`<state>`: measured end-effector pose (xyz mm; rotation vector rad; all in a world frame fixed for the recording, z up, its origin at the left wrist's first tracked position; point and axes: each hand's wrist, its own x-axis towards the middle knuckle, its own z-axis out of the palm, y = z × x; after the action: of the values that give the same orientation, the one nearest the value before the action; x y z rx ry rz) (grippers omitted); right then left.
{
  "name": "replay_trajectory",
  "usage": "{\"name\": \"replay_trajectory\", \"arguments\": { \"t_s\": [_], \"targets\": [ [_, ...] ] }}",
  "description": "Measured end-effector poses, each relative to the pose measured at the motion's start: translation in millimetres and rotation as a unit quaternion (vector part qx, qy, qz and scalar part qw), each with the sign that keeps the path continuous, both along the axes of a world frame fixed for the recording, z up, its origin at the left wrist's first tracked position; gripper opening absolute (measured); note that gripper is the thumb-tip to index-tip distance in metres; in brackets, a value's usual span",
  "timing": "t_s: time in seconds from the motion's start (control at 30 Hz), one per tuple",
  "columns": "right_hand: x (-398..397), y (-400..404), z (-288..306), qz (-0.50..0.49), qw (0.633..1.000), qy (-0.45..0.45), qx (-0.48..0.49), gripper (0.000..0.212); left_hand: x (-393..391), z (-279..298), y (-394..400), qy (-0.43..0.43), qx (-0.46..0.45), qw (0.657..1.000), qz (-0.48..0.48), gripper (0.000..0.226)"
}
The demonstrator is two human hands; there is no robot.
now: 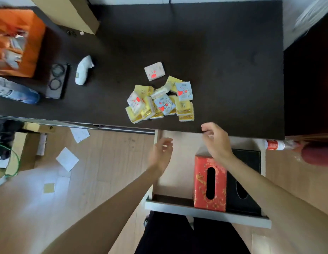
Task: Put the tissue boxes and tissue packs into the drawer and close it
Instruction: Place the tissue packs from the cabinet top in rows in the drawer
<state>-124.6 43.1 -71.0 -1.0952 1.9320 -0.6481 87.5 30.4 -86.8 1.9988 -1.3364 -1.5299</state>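
Observation:
The drawer (174,204) under the dark desk stands pulled out. Inside it, at the right, a red patterned tissue box (201,184) lies beside a black tissue box (251,162). Several small tissue packs (159,103), yellow, white and blue with red hearts, lie in a pile near the desk's front edge, and one more pack (154,71) sits apart behind them. My left hand (162,153) hovers open over the drawer's left part. My right hand (215,140) is open above the drawer's back, at the desk edge, just below the pile. Neither hand holds anything.
On the dark desk (223,52) are a white curved object (83,69), a black tray with rings (58,81), an orange bag (14,41) and a cardboard box (68,13). Papers (67,159) lie on the wooden floor at the left. A bottle (275,144) lies right of the drawer.

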Motion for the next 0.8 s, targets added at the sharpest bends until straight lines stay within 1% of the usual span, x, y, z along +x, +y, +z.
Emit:
{"name": "replay_trajectory", "arguments": {
  "t_s": [0.1,0.13,0.2,0.23,0.3,0.33,0.4,0.47,0.5,0.57,0.6,0.7,0.8],
  "targets": [
    [25,-47,3,-0.056,0.998,-0.020,-0.004,0.023,34,23,-51,-0.031,-0.123,0.991,0.042,0.018],
    [32,-60,2,-0.069,0.997,-0.014,-0.006,0.023,45,28,-69,-0.039,-0.149,0.986,0.060,0.019],
    [46,-80,-2,-0.087,0.996,0.020,0.004,0.030,65,33,-102,-0.072,-0.176,0.979,0.075,0.024],
    [53,-88,-6,-0.090,0.995,0.043,0.015,0.037,74,32,-118,-0.099,-0.187,0.975,0.062,0.030],
    [65,-100,-11,-0.092,0.991,0.084,0.040,0.051,86,26,-144,-0.143,-0.183,0.973,-0.007,0.046],
    [70,-104,-12,-0.095,0.989,0.098,0.051,0.055,91,22,-155,-0.151,-0.165,0.974,-0.046,0.054],
    [77,-109,-16,-0.098,0.986,0.121,0.060,0.059,97,13,-172,-0.154,-0.118,0.974,-0.113,0.066],
    [80,-111,-18,-0.104,0.983,0.143,0.058,0.057,99,5,-183,-0.155,-0.088,0.973,-0.148,0.069],
    [82,-111,-18,-0.111,0.981,0.149,0.057,0.055,100,3,-187,-0.156,-0.086,0.971,-0.158,0.070],
    [82,-110,-16,-0.128,0.980,0.147,0.050,0.051,103,1,-194,-0.166,-0.109,0.965,-0.172,0.070],
    [82,-108,-14,-0.135,0.980,0.142,0.046,0.051,106,1,-196,-0.171,-0.124,0.963,-0.169,0.070],
    [84,-98,-10,-0.149,0.980,0.123,0.048,0.052,117,3,-201,-0.171,-0.150,0.966,-0.119,0.070],
    [85,-82,-8,-0.167,0.979,0.101,0.051,0.052,120,3,-199,-0.167,-0.154,0.965,-0.129,0.071]
  ]
}}
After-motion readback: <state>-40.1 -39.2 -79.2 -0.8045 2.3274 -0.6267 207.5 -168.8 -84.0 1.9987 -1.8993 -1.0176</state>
